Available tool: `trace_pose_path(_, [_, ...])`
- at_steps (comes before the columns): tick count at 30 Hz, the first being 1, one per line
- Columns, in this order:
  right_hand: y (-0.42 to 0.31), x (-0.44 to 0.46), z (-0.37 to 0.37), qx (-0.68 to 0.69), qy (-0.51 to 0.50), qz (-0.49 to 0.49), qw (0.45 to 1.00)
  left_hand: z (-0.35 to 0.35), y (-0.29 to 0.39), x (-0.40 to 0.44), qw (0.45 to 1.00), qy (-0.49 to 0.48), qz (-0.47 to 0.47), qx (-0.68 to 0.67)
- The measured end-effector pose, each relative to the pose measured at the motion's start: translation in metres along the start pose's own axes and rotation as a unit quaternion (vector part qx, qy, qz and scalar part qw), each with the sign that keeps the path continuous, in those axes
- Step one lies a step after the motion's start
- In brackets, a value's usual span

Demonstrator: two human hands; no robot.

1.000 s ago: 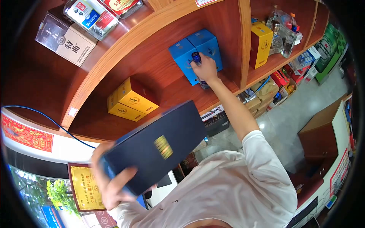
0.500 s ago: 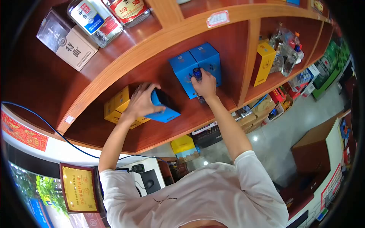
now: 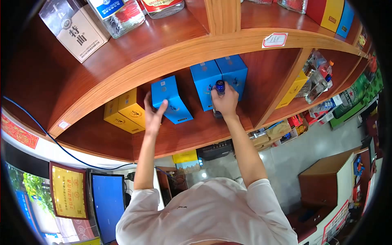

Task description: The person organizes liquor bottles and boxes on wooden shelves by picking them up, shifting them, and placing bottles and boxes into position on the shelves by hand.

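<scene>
My left hand (image 3: 154, 115) is at the left side of a blue box (image 3: 171, 101) that stands upright on the shelf. Its fingers are apart, with the thumb in front of the box's edge. My right hand (image 3: 227, 101) is wrapped round the neck of a clear glass bottle (image 3: 217, 112) with a dark blue cap. This bottle stands in front of two blue boxes (image 3: 205, 79) placed side by side. Left of my left hand are yellow boxes (image 3: 131, 107), partly covered by it.
A curved wooden shelf edge (image 3: 171, 55) runs above my hands, and a wooden divider (image 3: 286, 90) rises at the right. Past it are a yellow box (image 3: 293, 90) and several bottles (image 3: 316, 83). A blue cable (image 3: 77, 153) hangs at the left, near a monitor (image 3: 108, 206).
The single blue box has gone from tilted to upright. My left hand has shifted from over it to its left side. My right hand still holds the bottle; the view has shifted.
</scene>
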State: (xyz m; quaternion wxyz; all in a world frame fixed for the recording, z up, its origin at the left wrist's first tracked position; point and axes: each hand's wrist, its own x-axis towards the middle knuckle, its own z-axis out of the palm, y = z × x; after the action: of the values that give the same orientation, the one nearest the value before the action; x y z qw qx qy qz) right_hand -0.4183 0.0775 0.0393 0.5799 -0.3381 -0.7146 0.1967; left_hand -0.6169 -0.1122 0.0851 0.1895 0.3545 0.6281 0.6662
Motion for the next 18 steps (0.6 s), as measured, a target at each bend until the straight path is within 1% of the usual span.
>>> trace_pose_path(2, [0.003, -0.001, 0.002, 0.021, -0.005, 0.01, 1.0, -0.003, -0.049, -0.006, 0.995, -0.098, -0.025, -0.01])
trace_pose_path(3, [0.005, -0.001, 0.003, 0.031, -0.008, 0.014, 0.999, -0.001, -0.078, -0.009, 0.993, -0.086, 0.042, 0.075])
trace_pose_path(6, [0.0, 0.001, 0.004, 0.047, 0.001, 0.014, 0.999, 0.008, -0.111, -0.009, 0.993, -0.095, 0.058, 0.04])
trace_pose_path(7, [0.004, 0.002, 0.006, 0.045, 0.004, 0.009, 0.999, 0.012, -0.118, -0.008, 0.997, -0.067, 0.043, 0.024])
trace_pose_path(10, [0.01, -0.001, 0.008, 0.041, 0.001, 0.011, 0.999, 0.018, -0.133, 0.005, 0.995, -0.067, -0.001, 0.074])
trace_pose_path(11, [0.011, 0.0, 0.008, 0.042, -0.001, 0.007, 0.999, 0.031, -0.139, 0.012, 0.998, -0.061, 0.01, 0.01])
trace_pose_path(12, [0.012, 0.0, 0.008, 0.043, -0.005, 0.002, 0.999, 0.043, -0.145, 0.015, 0.997, -0.047, 0.044, 0.041])
trace_pose_path(14, [0.013, 0.0, 0.01, 0.024, 0.014, -0.019, 0.999, 0.068, -0.129, 0.01, 0.989, -0.003, 0.106, 0.104])
trace_pose_path(15, [0.013, 0.002, 0.008, 0.036, 0.006, -0.017, 0.999, 0.068, -0.118, 0.006, 0.99, -0.009, 0.066, 0.123])
trace_pose_path(16, [0.011, 0.0, 0.007, 0.05, -0.007, -0.011, 0.999, 0.071, -0.12, 0.005, 0.996, -0.018, 0.042, 0.081])
trace_pose_path(18, [0.008, -0.004, 0.003, 0.022, 0.011, -0.02, 0.999, 0.067, -0.138, 0.009, 0.999, -0.032, -0.002, 0.006])
